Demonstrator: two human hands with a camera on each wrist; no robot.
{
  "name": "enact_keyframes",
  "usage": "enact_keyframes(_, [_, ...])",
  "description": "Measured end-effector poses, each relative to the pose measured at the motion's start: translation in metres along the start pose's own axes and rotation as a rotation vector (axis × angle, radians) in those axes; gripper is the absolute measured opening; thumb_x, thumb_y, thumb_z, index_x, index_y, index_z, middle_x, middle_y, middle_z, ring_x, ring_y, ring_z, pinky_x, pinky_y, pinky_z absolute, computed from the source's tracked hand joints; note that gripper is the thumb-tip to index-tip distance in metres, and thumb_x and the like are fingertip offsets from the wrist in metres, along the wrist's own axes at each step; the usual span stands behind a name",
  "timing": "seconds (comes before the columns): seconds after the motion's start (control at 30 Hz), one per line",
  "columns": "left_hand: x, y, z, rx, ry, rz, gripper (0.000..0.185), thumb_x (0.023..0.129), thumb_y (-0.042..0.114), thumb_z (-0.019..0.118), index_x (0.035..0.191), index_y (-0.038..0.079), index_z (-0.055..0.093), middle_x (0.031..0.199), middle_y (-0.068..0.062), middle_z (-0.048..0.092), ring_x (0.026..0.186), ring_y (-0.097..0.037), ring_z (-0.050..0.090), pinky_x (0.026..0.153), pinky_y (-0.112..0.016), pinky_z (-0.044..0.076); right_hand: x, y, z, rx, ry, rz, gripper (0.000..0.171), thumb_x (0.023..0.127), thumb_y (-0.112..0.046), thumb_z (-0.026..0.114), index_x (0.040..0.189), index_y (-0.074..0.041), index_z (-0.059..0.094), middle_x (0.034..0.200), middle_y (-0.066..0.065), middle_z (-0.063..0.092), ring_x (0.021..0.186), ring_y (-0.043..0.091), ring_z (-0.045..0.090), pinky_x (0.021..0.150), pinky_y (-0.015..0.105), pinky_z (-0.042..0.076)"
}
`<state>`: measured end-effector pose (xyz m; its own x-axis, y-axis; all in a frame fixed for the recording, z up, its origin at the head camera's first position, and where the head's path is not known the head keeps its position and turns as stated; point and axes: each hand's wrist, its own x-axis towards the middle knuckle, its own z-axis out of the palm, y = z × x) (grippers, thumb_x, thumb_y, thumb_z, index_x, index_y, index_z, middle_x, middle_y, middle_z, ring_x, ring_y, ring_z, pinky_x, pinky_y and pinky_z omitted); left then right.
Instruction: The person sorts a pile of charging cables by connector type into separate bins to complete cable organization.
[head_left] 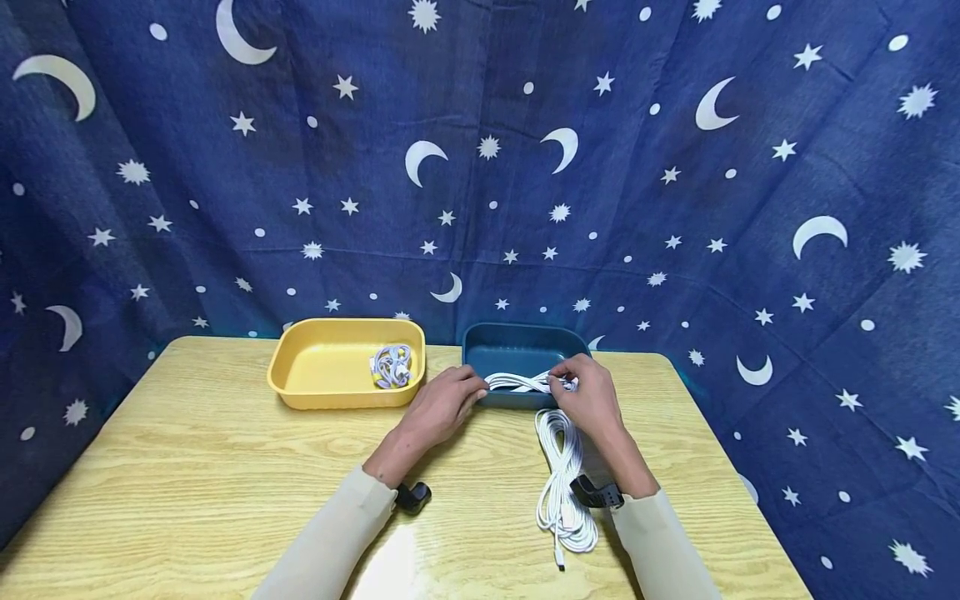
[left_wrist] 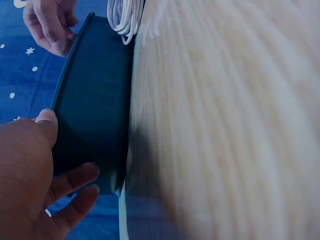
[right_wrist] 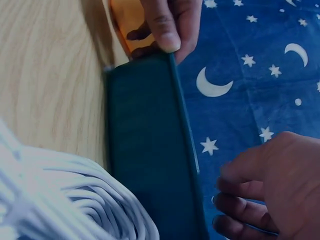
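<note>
The step in hand looks like settling a white cable [head_left: 517, 382] inside the blue bin [head_left: 525, 335]. The right hand [head_left: 588, 396] reaches over the near rim, its fingers curled close and seeming to pinch the cable's right end; the rest of it runs across toward the left fingers. The left hand [head_left: 442, 400] grips the bin's left near corner — thumb on the rim, other fingers spread apart around the end.

The next move probably calls for laying that end flat, easing the right fingers off, then reaching back for the looped cable bundle [head_left: 562, 483], which lies on the desk [head_left: 472, 475] nearer the person than the right fingers. Left of the left fingers, the yellow bin [head_left: 318, 401] carries a thin coiled cable [head_left: 392, 367].

Only the head view shows the cable in the bin; both wrist views meet the near wall instead, so neither can confirm the right fingers' pinch. The left wrist view does show the left thumb and two spread fingers clearly — and the right wrist view, the thick loops of the bundle.
</note>
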<state>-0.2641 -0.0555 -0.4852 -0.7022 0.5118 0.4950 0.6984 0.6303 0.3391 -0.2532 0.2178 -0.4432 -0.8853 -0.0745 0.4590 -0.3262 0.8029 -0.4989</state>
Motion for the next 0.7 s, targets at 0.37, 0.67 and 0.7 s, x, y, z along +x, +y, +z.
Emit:
enact_keyframes(0.37, [0.000, 0.001, 0.001, -0.011, 0.006, 0.004, 0.018, 0.110, 0.022, 0.060, 0.109, 0.015, 0.078, 0.100, 0.005, 0.063, 0.096, -0.018, 0.064, 0.085, -0.039, 0.054, -0.017, 0.000, -0.018, 0.023, 0.013, -0.210, 0.010, 0.087, -0.007, 0.080, 0.096, -0.005, 0.081, 0.095, 0.007, 0.074, 0.092, 0.029, 0.069, 0.080, 0.049, 0.052])
enact_keyframes(0.67, [-0.001, 0.000, 0.001, -0.009, 0.015, 0.008, 0.019, 0.110, 0.022, 0.060, 0.108, 0.015, 0.078, 0.099, 0.006, 0.063, 0.095, -0.018, 0.064, 0.084, -0.038, 0.054, -0.027, 0.007, -0.021, 0.051, -0.050, -0.309, 0.013, 0.090, -0.008, 0.082, 0.100, -0.016, 0.080, 0.103, -0.004, 0.074, 0.100, 0.020, 0.067, 0.086, 0.046, 0.055])
enact_keyframes(0.7, [-0.001, 0.000, 0.001, -0.010, 0.020, 0.013, 0.018, 0.110, 0.022, 0.061, 0.108, 0.015, 0.078, 0.098, 0.005, 0.062, 0.095, -0.018, 0.064, 0.084, -0.038, 0.054, -0.028, 0.009, -0.021, 0.058, -0.060, -0.324, 0.014, 0.090, -0.008, 0.082, 0.101, -0.017, 0.080, 0.104, -0.005, 0.073, 0.102, 0.019, 0.067, 0.087, 0.046, 0.055])
